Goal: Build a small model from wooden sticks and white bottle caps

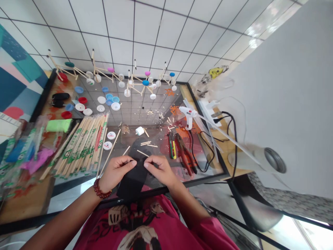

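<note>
My left hand point(117, 172) and my right hand point(160, 170) meet over the near edge of a glass table point(135, 114). Both are pinched closed, fingertips almost touching. Between them a thin wooden stick point(140, 160) seems to be held, though it is too small to be sure. A red bead bracelet circles my left wrist. A dark reflection lies under the hands. A few short stick pieces point(145, 143) lie just beyond my fingers.
A bundle of wrapped chopsticks point(83, 146) lies at left. Bottle caps point(108, 99) are scattered behind it. Stick-and-cap models point(140, 83) line the far edge. A glue gun point(188, 116), pliers point(186, 151) and black cables sit at right. A small white block point(139, 131) rests mid-table.
</note>
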### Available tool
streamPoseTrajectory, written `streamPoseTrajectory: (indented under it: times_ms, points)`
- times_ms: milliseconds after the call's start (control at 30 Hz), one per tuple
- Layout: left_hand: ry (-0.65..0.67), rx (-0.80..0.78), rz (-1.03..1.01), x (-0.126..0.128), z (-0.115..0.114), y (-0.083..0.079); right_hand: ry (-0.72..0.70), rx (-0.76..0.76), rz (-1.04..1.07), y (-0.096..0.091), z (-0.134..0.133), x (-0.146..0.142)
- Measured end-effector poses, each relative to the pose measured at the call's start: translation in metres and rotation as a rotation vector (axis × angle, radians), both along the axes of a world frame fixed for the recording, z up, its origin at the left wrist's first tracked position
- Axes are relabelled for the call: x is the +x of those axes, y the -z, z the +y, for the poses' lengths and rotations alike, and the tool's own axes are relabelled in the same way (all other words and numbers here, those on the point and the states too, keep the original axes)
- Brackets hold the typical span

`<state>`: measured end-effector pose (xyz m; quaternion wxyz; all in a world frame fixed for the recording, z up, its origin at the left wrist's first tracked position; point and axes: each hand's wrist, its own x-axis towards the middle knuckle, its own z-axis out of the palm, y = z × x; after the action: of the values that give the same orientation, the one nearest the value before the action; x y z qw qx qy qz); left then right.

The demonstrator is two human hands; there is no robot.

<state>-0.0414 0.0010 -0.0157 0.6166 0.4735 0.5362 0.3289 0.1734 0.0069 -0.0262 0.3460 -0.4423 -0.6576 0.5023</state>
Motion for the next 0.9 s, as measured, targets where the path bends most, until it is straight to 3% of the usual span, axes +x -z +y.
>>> streamPoseTrajectory:
  times_ms: [200, 433, 633, 733, 900]
  points:
    - [0.036, -0.019, -0.014, -0.001, 0.0, 0.003, -0.021, 0.062, -0.009, 0.002, 0.0, -0.003]
    - [-0.05, -0.212, -0.201, 0.001, -0.001, 0.006, 0.002, 0.112, 0.006, 0.003, -0.001, -0.005]
    - [0.052, -0.004, 0.052, 0.004, 0.003, -0.002, -0.035, 0.136, -0.012, 0.002, -0.001, -0.004]
    - [0.061, 0.007, 0.056, 0.004, 0.003, -0.002, -0.097, 0.109, -0.027, 0.0, 0.0, -0.003]
    - [0.054, 0.022, 0.039, 0.006, 0.0, -0.003, -0.085, 0.129, -0.057, 0.002, 0.0, -0.007]
